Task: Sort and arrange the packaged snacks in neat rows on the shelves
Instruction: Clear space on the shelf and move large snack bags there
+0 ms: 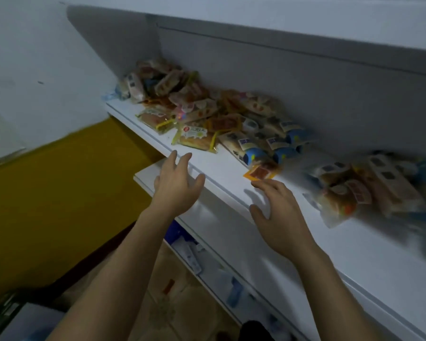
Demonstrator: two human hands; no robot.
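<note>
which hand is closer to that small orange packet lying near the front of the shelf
Right. The right hand hovers just in front of the small orange packet, fingertips almost at it. The left hand is off to its left, at the shelf edge.

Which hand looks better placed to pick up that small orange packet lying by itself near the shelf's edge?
The right hand, probably. Its open fingers reach almost to the small orange packet on the shelf. The left hand, also open and empty, hovers further left at the shelf edge, nearer the yellow-edged bread packet.
</note>
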